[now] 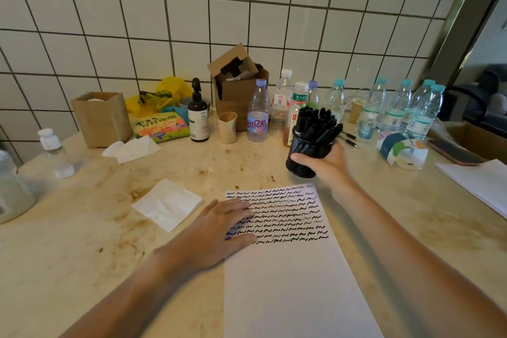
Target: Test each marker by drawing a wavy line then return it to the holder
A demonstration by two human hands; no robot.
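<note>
Right hand [327,163] wrapped round mesh holder [304,155] of markers [318,123] just beyond the sheet [290,269], likely steadying it for a pick. Left hand [219,223] flat, fingers straight, pinning the sheet to the counter [82,241].

Black wavy lines fill the upper half of the white paper [290,269] on the stained beige worktop [82,241]. Black markers [318,121] fill a black mesh holder [301,156]. White wall tiles [192,22] have dark grout.
</note>
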